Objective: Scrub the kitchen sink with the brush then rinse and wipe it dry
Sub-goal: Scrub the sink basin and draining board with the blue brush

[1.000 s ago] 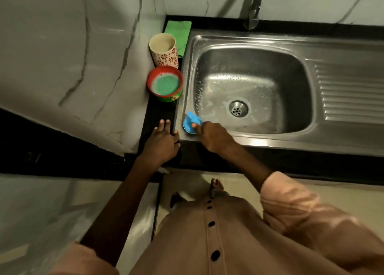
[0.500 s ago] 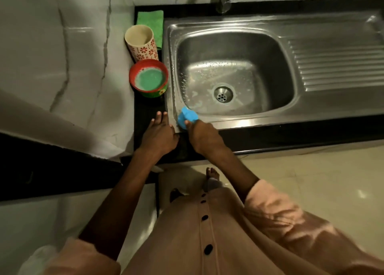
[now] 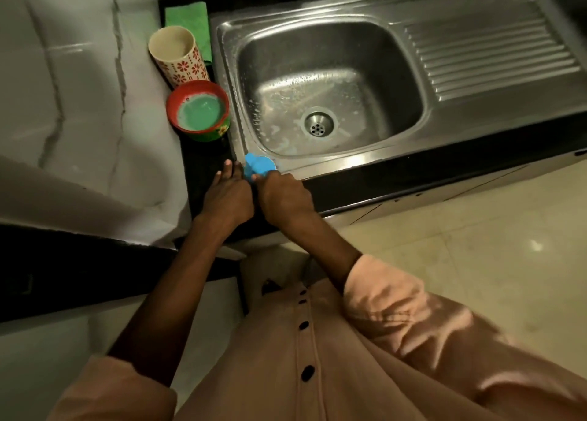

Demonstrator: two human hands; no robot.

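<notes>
While only the head camera serves us, we see our right hand (image 3: 286, 196) gripping the blue brush (image 3: 259, 165) with fingers curled around it, the brush pressed on the near-left corner of the sink (image 3: 317, 166) rim, just where steel meets the dark counter (image 3: 206, 166). Our left hand (image 3: 227, 195) lies flat on that counter with straight fingers, touching nothing else, right beside the brush. Compared with half a second ago, the brush has crept only slightly along the rim corner, and the two hands have drawn closer together; a second ago they were further apart. We judge that scrubbing of the rim is under way, with suds speckling the basin around the drain (image 3: 318, 124), so rinsing and wiping are not yet begun. The red bowl (image 3: 198, 110) of green liquid, the flowered cup (image 3: 178, 55) and the green cloth (image 3: 187, 17) sit left of the sink as they did earlier, while our view has swung leftward and down.
</notes>
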